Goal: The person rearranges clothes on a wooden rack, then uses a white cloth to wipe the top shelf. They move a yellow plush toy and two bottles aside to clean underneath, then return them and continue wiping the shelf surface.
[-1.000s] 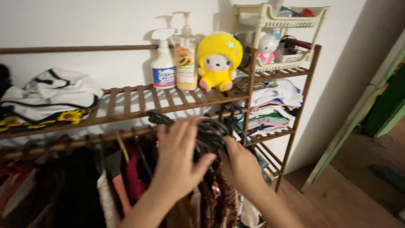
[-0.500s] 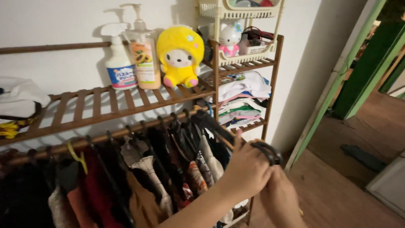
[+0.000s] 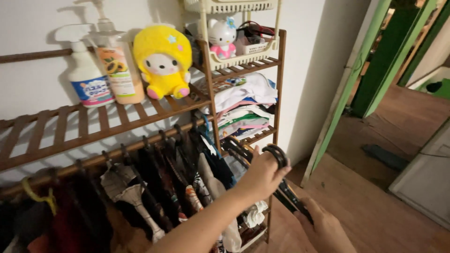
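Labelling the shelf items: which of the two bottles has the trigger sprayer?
The white spray bottle at the left, with a blue label. The bottle beside it, next to the yellow plush toy, is peach-coloured and has a pump top instead.

Both forearms were bare, with no sleeves in view. The left hand (image 3: 260, 175) and right hand (image 3: 326, 232) wore no gloves, rings or watch.

Left hand (image 3: 260, 175) closed around hooks of a bunch of black hangers (image 3: 262, 157), right hand (image 3: 323, 229) gripping their lower ends. Beside them, clothes (image 3: 164, 187) hung on a wooden rail (image 3: 117, 154); above, slatted shelf (image 3: 93, 124) bearing a yellow plush toy (image 3: 161, 61) and two bottles (image 3: 101, 70).
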